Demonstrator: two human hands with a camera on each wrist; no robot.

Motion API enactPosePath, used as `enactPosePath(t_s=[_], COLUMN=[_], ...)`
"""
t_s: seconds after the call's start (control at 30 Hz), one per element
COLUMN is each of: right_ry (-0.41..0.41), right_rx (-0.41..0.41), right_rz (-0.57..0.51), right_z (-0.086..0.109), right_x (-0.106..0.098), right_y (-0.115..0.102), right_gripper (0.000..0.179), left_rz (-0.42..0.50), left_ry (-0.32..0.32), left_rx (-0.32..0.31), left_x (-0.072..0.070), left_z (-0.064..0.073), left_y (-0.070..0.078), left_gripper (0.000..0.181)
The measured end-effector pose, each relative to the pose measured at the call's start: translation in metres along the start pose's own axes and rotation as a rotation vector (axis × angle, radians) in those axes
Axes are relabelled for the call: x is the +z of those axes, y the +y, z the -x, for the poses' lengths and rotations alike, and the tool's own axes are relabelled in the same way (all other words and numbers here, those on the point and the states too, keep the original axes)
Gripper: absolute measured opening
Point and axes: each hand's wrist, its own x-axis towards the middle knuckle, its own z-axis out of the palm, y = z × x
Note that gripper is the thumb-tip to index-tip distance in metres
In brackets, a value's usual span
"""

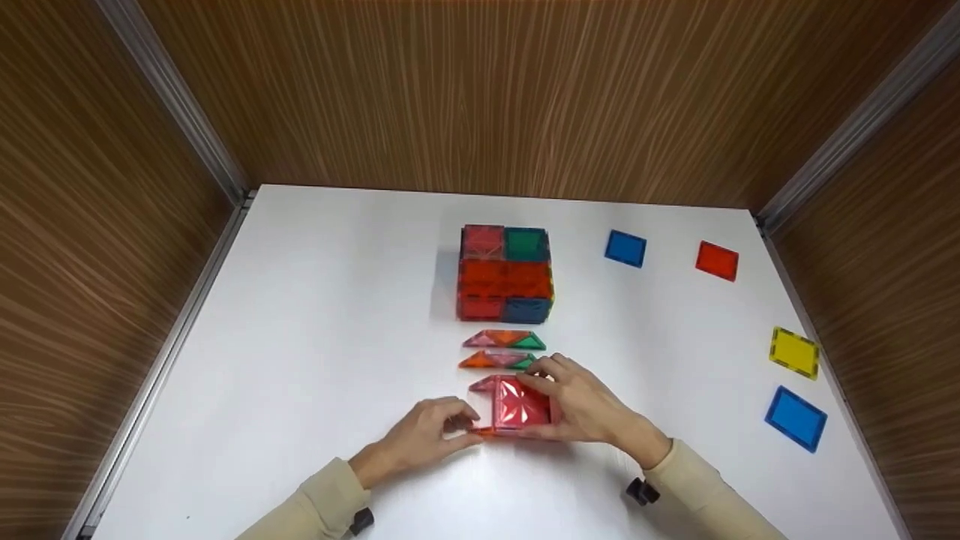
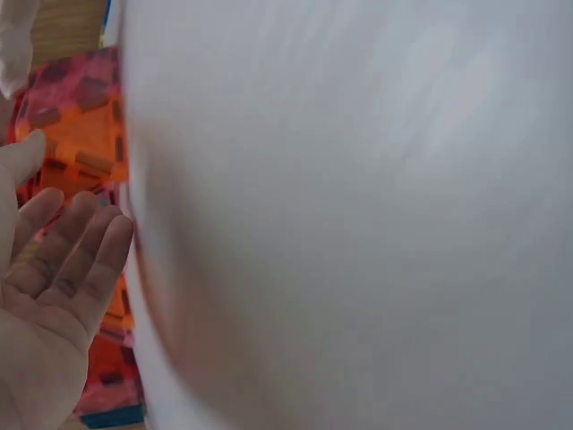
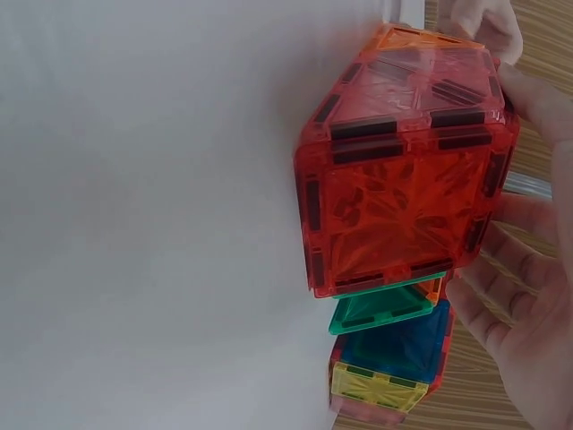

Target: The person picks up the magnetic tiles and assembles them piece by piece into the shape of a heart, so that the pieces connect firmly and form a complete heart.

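Observation:
My right hand [image 1: 581, 401] grips a small red box of magnetic tiles [image 1: 520, 405], thumb on its near side and fingers at the far side. Pink and orange triangle tiles flank the box's red square face in the right wrist view. My left hand [image 1: 427, 433] is at the box's left, its thumb touching an orange triangle tile [image 1: 485, 432] at the near left corner. In the left wrist view, that hand's fingers [image 2: 107, 246] are extended, apart from the thumb. Just beyond the box lie two flat trapezoid strips of triangle tiles, the nearer strip [image 1: 487, 360] and the farther strip [image 1: 504, 339].
A larger cube of red, green and blue tiles [image 1: 504, 277] stands behind the strips. Toward the right lie a blue tile [image 1: 625, 248], a red tile [image 1: 717, 261], a yellow tile [image 1: 794, 352] and another blue tile [image 1: 796, 418]. Wood-grain panels [image 1: 480, 97] enclose the white table [image 1: 337, 300].

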Motion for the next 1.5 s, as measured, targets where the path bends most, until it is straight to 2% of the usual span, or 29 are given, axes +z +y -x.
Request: enactPosePath(t_s=[0.07,0.23,0.43,0.57,0.73,0.87,1.0,1.13,1.23,1.33,1.5], right_ry=[0.003,0.001,0.080,0.152,0.181,0.151,0.138,0.048,-0.086,-0.191,-0.242], right_rx=[0.001,0.021,0.113,0.260,0.551,0.753,0.860,0.960,1.041,1.093,1.071], right_rz=[-0.005,-0.051,-0.096,-0.067,-0.094,-0.081,-0.013,0.016,0.000,-0.028,-0.061], right_z=[0.000,0.004,0.031,0.065,0.125,0.176,0.222,0.258,0.274,0.282,0.283], right_x=[0.000,-0.002,-0.016,-0.031,-0.052,-0.068,-0.077,-0.078,-0.080,-0.083,-0.090], right_y=[0.000,0.000,0.021,0.049,0.088,0.113,0.132,0.150,0.162,0.168,0.169], right_gripper=[0.075,0.074,0.072,0.070,0.066,0.068,0.070,0.081,0.096,0.106,0.100], left_rz=[-0.005,-0.012,-0.024,-0.029,-0.030,-0.033,-0.033,-0.031,-0.029,-0.029,-0.031], left_ry=[-0.018,-0.007,-0.023,-0.025,-0.027,-0.031,-0.028,-0.019,-0.018,-0.030,-0.034], left_rx=[-0.003,-0.012,-0.008,0.001,0.017,0.011,0.012,0.015,0.013,-0.003,-0.006], left_x=[0.003,0.006,0.005,0.005,0.005,0.005,0.006,0.007,0.007,0.006,0.005], left_z=[0.000,-0.002,-0.003,-0.004,-0.004,-0.004,-0.004,-0.004,-0.003,-0.003,-0.003], left_y=[0.000,0.000,-0.001,-0.001,0.000,0.000,0.000,-0.001,-0.002,-0.001,-0.001], left_gripper=[0.021,0.007,0.007,0.007,0.008,0.007,0.007,0.007,0.007,0.007,0.008])
